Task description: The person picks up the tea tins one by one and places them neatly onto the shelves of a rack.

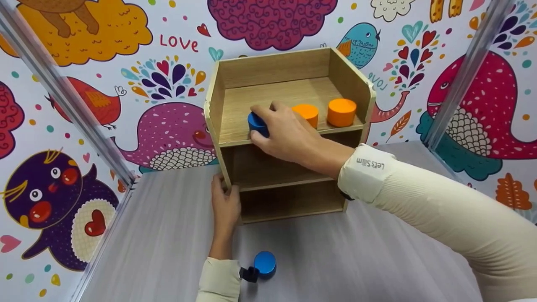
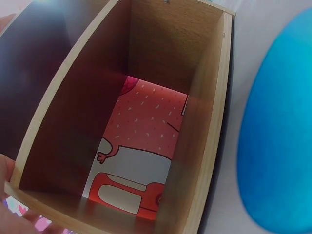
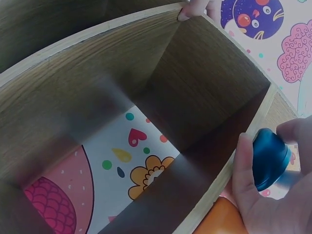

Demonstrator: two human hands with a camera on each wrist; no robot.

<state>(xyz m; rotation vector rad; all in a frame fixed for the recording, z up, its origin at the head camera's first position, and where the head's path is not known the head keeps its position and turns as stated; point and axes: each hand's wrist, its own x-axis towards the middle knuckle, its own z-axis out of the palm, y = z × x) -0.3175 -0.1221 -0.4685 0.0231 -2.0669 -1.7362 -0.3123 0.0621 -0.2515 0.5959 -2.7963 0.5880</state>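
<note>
My right hand grips a dark blue round tin at the left front of the top shelf of a small wooden shelf unit. In the right wrist view the blue tin sits between thumb and fingers. Two orange tins stand on that shelf: one orange tin near the right side, another orange tin partly behind my right hand. My left hand holds the unit's left side panel low down. A second blue tin lies on the table beside the left wrist.
The grey table spreads around the unit. Behind it stands a wall printed with cartoon animals, with metal posts at the corners. The unit's two lower compartments have open fronts, and the wall print shows through in both wrist views.
</note>
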